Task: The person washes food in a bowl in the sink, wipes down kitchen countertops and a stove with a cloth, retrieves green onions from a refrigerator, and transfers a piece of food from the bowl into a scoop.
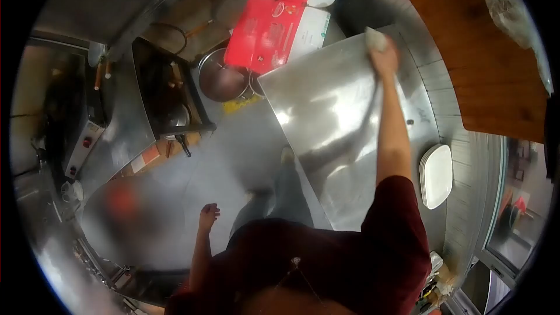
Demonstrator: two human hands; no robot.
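Observation:
My right hand (385,59) is stretched out to the far end of a shiny steel worktop (326,111). Its fingers are closed around a whitish cloth (375,39), held against the top near the wall; the hand is slightly blurred. Low beside my body, my left hand (209,217) hangs over the grey floor with loosely bent fingers. Nothing shows in it, and it touches nothing. A stack of white trays (436,176) stands at the right side of the worktop.
Red and white boxes (265,32) stand beyond the worktop's far left corner, near a large metal pot (223,79). A black-edged steel unit with pans (175,114) is to the left. A wooden board (461,41) juts out at upper right.

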